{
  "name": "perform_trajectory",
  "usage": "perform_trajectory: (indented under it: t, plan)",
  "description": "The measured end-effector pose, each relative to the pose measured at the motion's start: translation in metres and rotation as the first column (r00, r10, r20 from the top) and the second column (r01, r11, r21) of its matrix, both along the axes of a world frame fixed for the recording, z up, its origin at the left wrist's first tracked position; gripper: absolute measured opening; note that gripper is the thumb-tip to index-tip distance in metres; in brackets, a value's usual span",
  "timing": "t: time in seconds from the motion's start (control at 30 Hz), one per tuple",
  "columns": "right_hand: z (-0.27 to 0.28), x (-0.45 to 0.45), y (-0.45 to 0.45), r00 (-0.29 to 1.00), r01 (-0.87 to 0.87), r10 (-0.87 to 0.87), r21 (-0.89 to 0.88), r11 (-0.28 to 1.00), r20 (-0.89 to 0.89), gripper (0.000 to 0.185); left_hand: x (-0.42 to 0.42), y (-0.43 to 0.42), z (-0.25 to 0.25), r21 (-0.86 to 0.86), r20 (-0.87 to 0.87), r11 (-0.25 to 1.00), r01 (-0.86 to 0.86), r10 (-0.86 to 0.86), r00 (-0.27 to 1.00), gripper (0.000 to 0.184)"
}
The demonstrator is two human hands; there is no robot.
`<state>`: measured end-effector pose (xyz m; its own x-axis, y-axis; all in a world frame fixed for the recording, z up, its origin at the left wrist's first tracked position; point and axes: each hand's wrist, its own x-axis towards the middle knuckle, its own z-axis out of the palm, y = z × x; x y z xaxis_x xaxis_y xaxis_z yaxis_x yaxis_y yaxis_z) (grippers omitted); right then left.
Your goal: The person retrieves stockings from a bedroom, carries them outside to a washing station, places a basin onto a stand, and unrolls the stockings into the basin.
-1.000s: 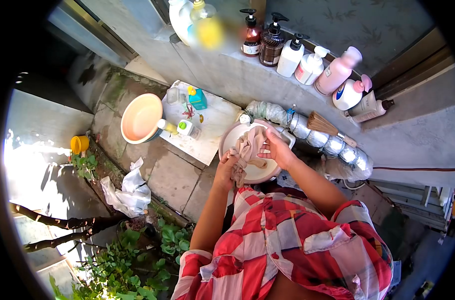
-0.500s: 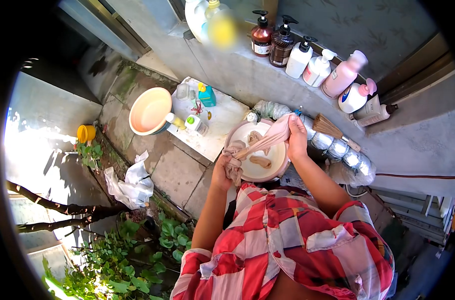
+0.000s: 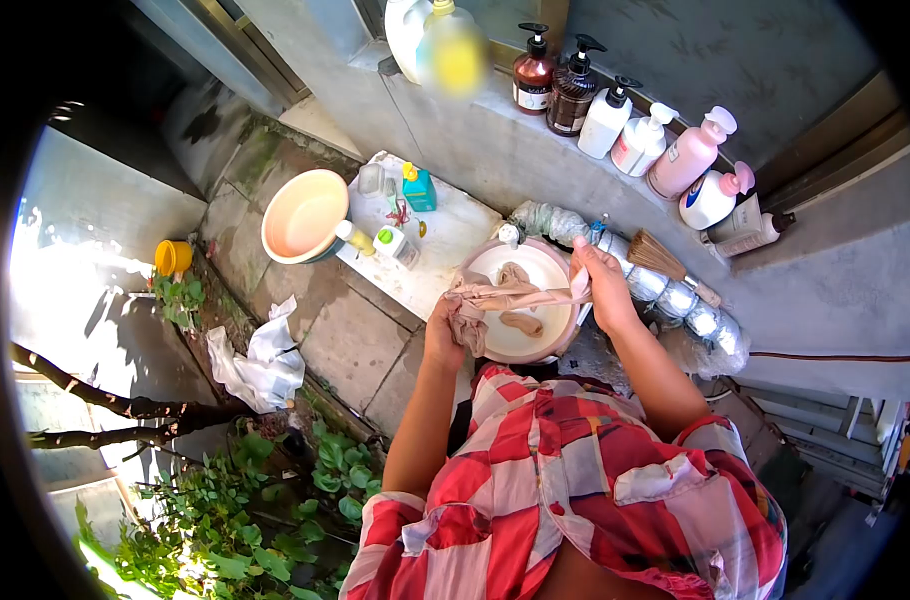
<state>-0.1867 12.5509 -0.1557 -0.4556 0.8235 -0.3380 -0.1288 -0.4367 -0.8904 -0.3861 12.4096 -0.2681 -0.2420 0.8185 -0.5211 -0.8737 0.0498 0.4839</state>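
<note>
A thin beige-pink stocking (image 3: 520,299) is stretched sideways over a round white basin with a pink rim (image 3: 550,263). My left hand (image 3: 442,328) is closed round its bunched end at the basin's left edge. At the right edge, my right hand (image 3: 601,286) grips the other end. More beige fabric, similar to the stocking, lies in the basin; one small rolled piece (image 3: 521,323) rests near the bottom. A white tap (image 3: 511,234) sits at the basin's far edge.
A white slab (image 3: 400,285) beside the basin bears several bottles, with a peach basin (image 3: 305,215) beyond. Pump bottles (image 3: 607,120) line the ledge. A brush (image 3: 660,256) lies by a wrapped pipe (image 3: 647,285). Plants (image 3: 225,530) grow at lower left.
My right hand has come down slightly and turned, so the stretched stocking now runs nearly level instead of slanting up to the right. My left hand stays closed on its end.
</note>
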Motion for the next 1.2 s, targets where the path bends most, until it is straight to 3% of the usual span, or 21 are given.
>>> perform_trajectory:
  t: [0.03, 0.07, 0.1, 0.17, 0.23, 0.3, 0.33, 0.37, 0.43, 0.47, 0.5, 0.6, 0.63, 0.7, 0.9, 1.2]
  plan:
    - [0.003, 0.004, 0.002, 0.993, -0.113, 0.113, 0.02, 0.993, 0.026, 0.038, -0.001, 0.0, -0.001, 0.022, 0.003, 1.0, 0.016, -0.016, 1.0, 0.034]
    - [0.005, 0.003, 0.002, 0.976, -0.137, 0.128, 0.04, 0.99, 0.175, 0.036, 0.0, 0.0, -0.002, 0.046, 0.005, 0.998, 0.034, -0.034, 0.999, 0.034]
    - [0.002, 0.001, 0.004, 0.977, -0.131, 0.122, 0.042, 0.99, 0.176, 0.036, 0.003, 0.002, 0.005, 0.048, 0.006, 0.998, 0.04, -0.04, 0.999, 0.034]
    - [-0.018, -0.003, 0.008, 0.849, -0.383, 0.339, 0.032, 0.923, 0.405, 0.034, 0.012, 0.004, 0.03, 0.035, 0.089, 0.995, 0.096, -0.099, 0.991, 0.034]
    - [-0.041, -0.014, 0.003, 0.861, -0.39, 0.338, 0.066, 0.918, 0.381, 0.033, 0.015, 0.006, 0.038, 0.055, 0.061, 0.987, 0.154, -0.157, 0.986, 0.033]
    - [-0.049, -0.025, -0.005, 0.939, -0.25, 0.29, -0.213, 0.945, 0.185, 0.039, 0.018, 0.007, 0.041, 0.067, 0.034, 0.976, 0.206, -0.209, 0.977, 0.032]
    - [-0.06, -0.029, -0.004, 0.955, -0.253, 0.29, -0.328, 0.91, 0.068, 0.032, 0.019, 0.008, 0.042, 0.06, -0.033, 0.964, 0.258, -0.256, 0.966, 0.03]
    - [-0.066, -0.027, -0.003, 0.954, -0.255, 0.293, -0.33, 0.909, 0.067, 0.032, 0.019, 0.009, 0.042, 0.048, -0.099, 0.951, 0.306, -0.301, 0.949, 0.028]
    - [-0.066, -0.029, -0.002, 0.933, -0.352, 0.351, -0.002, 0.936, 0.075, 0.023, 0.016, 0.008, 0.03, 0.019, -0.153, 0.957, 0.29, -0.283, 0.947, 0.027]
    - [-0.076, -0.029, 0.003, 0.963, -0.252, 0.237, 0.113, 0.961, 0.126, 0.016, 0.014, 0.005, 0.024, -0.005, -0.206, 0.962, 0.275, -0.27, 0.941, 0.026]
    - [-0.074, -0.026, 0.007, 0.961, -0.259, 0.246, 0.108, 0.96, 0.127, 0.016, 0.012, 0.0, 0.024, -0.009, -0.204, 0.964, 0.267, -0.263, 0.943, 0.026]
    - [-0.05, -0.023, 0.011, 0.985, -0.066, 0.0, 0.372, 0.926, 0.174, 0.015, 0.005, -0.009, 0.028, -0.085, -0.085, 0.986, 0.143, -0.15, 0.985, 0.025]
    - [-0.045, -0.024, 0.007, 0.984, -0.068, 0.001, 0.374, 0.925, 0.177, 0.015, 0.003, -0.012, 0.02, -0.082, -0.083, 0.986, 0.142, -0.149, 0.985, 0.025]
    - [-0.037, -0.026, 0.001, 0.982, 0.086, -0.157, 0.485, 0.871, 0.107, 0.015, 0.001, -0.017, 0.003, -0.042, -0.181, 0.982, 0.186, -0.191, 0.965, 0.031]
    - [-0.024, -0.028, -0.005, 0.974, 0.188, -0.226, 0.496, 0.848, 0.019, 0.013, 0.0, -0.026, 0.0, -0.023, -0.137, 0.997, 0.069, -0.071, 0.988, 0.025]
    - [-0.01, -0.035, -0.014, 0.972, 0.218, -0.227, 0.582, 0.784, -0.058, 0.012, -0.004, -0.033, -0.005, -0.038, -0.137, 0.998, 0.055, -0.06, 0.989, 0.017]
